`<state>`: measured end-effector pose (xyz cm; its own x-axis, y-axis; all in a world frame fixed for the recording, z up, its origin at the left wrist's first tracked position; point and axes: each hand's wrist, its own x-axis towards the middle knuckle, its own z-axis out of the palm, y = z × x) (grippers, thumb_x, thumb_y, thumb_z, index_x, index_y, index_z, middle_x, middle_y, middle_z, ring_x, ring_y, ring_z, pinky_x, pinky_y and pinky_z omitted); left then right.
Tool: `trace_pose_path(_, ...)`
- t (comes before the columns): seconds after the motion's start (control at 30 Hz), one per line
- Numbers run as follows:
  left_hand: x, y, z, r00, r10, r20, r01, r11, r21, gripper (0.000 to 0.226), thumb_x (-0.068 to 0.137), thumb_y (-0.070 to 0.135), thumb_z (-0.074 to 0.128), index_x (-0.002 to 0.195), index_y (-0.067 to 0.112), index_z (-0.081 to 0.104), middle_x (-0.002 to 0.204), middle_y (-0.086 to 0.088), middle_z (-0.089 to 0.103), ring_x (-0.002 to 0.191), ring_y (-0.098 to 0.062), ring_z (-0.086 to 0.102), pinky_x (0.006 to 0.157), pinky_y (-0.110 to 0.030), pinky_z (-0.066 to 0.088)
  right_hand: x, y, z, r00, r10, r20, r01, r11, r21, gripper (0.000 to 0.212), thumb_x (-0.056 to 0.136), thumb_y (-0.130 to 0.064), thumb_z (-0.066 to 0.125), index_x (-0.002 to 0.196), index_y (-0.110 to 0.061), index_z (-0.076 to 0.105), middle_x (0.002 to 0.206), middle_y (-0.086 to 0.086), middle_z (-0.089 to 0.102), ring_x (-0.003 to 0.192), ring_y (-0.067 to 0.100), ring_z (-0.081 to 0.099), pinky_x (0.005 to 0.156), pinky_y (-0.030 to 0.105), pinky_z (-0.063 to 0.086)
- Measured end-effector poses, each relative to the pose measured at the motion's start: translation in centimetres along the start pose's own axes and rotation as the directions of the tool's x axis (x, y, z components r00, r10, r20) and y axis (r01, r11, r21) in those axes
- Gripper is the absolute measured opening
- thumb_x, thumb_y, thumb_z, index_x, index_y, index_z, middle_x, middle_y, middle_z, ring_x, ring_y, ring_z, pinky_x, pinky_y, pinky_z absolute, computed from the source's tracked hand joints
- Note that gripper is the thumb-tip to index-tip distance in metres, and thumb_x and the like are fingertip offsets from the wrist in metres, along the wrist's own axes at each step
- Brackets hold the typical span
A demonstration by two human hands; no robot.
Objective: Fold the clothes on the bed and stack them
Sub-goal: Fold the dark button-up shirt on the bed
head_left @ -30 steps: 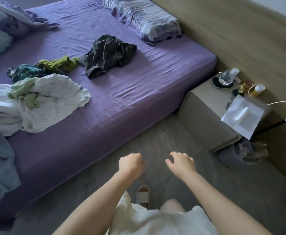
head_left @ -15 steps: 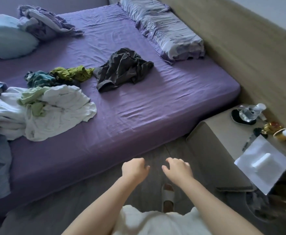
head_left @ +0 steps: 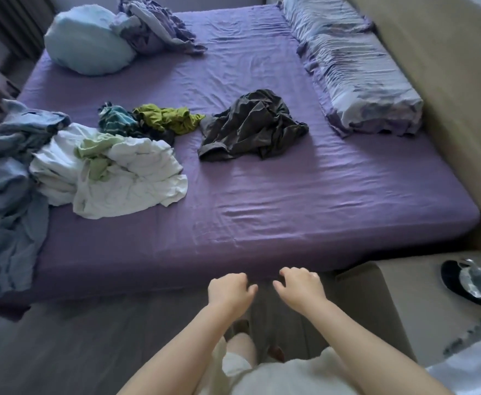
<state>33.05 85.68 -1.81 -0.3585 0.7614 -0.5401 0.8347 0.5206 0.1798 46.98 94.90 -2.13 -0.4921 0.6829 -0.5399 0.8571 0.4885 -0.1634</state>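
Purple sheeting covers the bed, whose near edge lies just beyond both hands. The left hand and right hand hover side by side over the floor, fingers loosely curled and gripping nothing. Straight ahead of the fingers, well apart from them, a dark grey garment sits crumpled in a heap mid-mattress. Further left, a white garment lies bunched with a pale green piece tangled on top. Behind that, an olive-green garment touches a teal one, both wadded. A blue-grey garment spills over the bed's left edge. Far right of the fingers, a striped pillow lines the headboard.
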Motion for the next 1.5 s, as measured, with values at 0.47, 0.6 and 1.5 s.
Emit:
trace_pose_path(0.47, 14.6, -1.3, -8.8, 0.999, 0.045, 0.012, -0.045, 0.999, 0.013, 0.035, 0.094, 0.049, 0.039, 0.097, 0.019, 0.057, 0.107, -0.002, 0.065, 0.101, -0.025, 0.060, 0.084, -0.036, 0.037, 11.8, 0.3, -9.3, 0.994, 0.063, -0.093, -0.066, 0.997, -0.033, 0.037, 0.096, -0.044, 0.039, 0.115, -0.017, 0.055, 0.114, 0.003, 0.063, 0.109, 0.025, 0.055, 0.090, 0.036, 0.040)
trace_pose_path(0.6, 17.7, -0.6, -11.8, 0.999, 0.053, 0.002, -0.054, 0.998, 0.021, 0.033, 0.095, 0.047, 0.038, 0.094, 0.020, 0.057, 0.104, -0.001, 0.066, 0.101, -0.025, 0.060, 0.081, -0.035, 0.033, 14.7, 0.2, -11.8, 0.991, 0.068, -0.114, -0.071, 0.997, -0.018, 0.038, 0.096, -0.044, 0.039, 0.120, -0.017, 0.052, 0.114, 0.004, 0.063, 0.110, 0.026, 0.056, 0.089, 0.035, 0.040)
trace_pose_path(1.5, 40.3, -1.4, -23.8, 0.958, -0.286, 0.003, 0.284, 0.950, -0.127, 0.039, 0.094, 0.051, 0.040, 0.109, 0.020, 0.059, 0.111, -0.002, 0.065, 0.107, -0.024, 0.058, 0.089, -0.037, 0.035, 45.2, -0.5, -25.3, 0.983, -0.185, -0.020, 0.184, 0.982, -0.036, 0.040, 0.094, -0.040, 0.046, 0.126, -0.018, 0.050, 0.118, 0.003, 0.062, 0.114, 0.026, 0.053, 0.090, 0.036, 0.041)
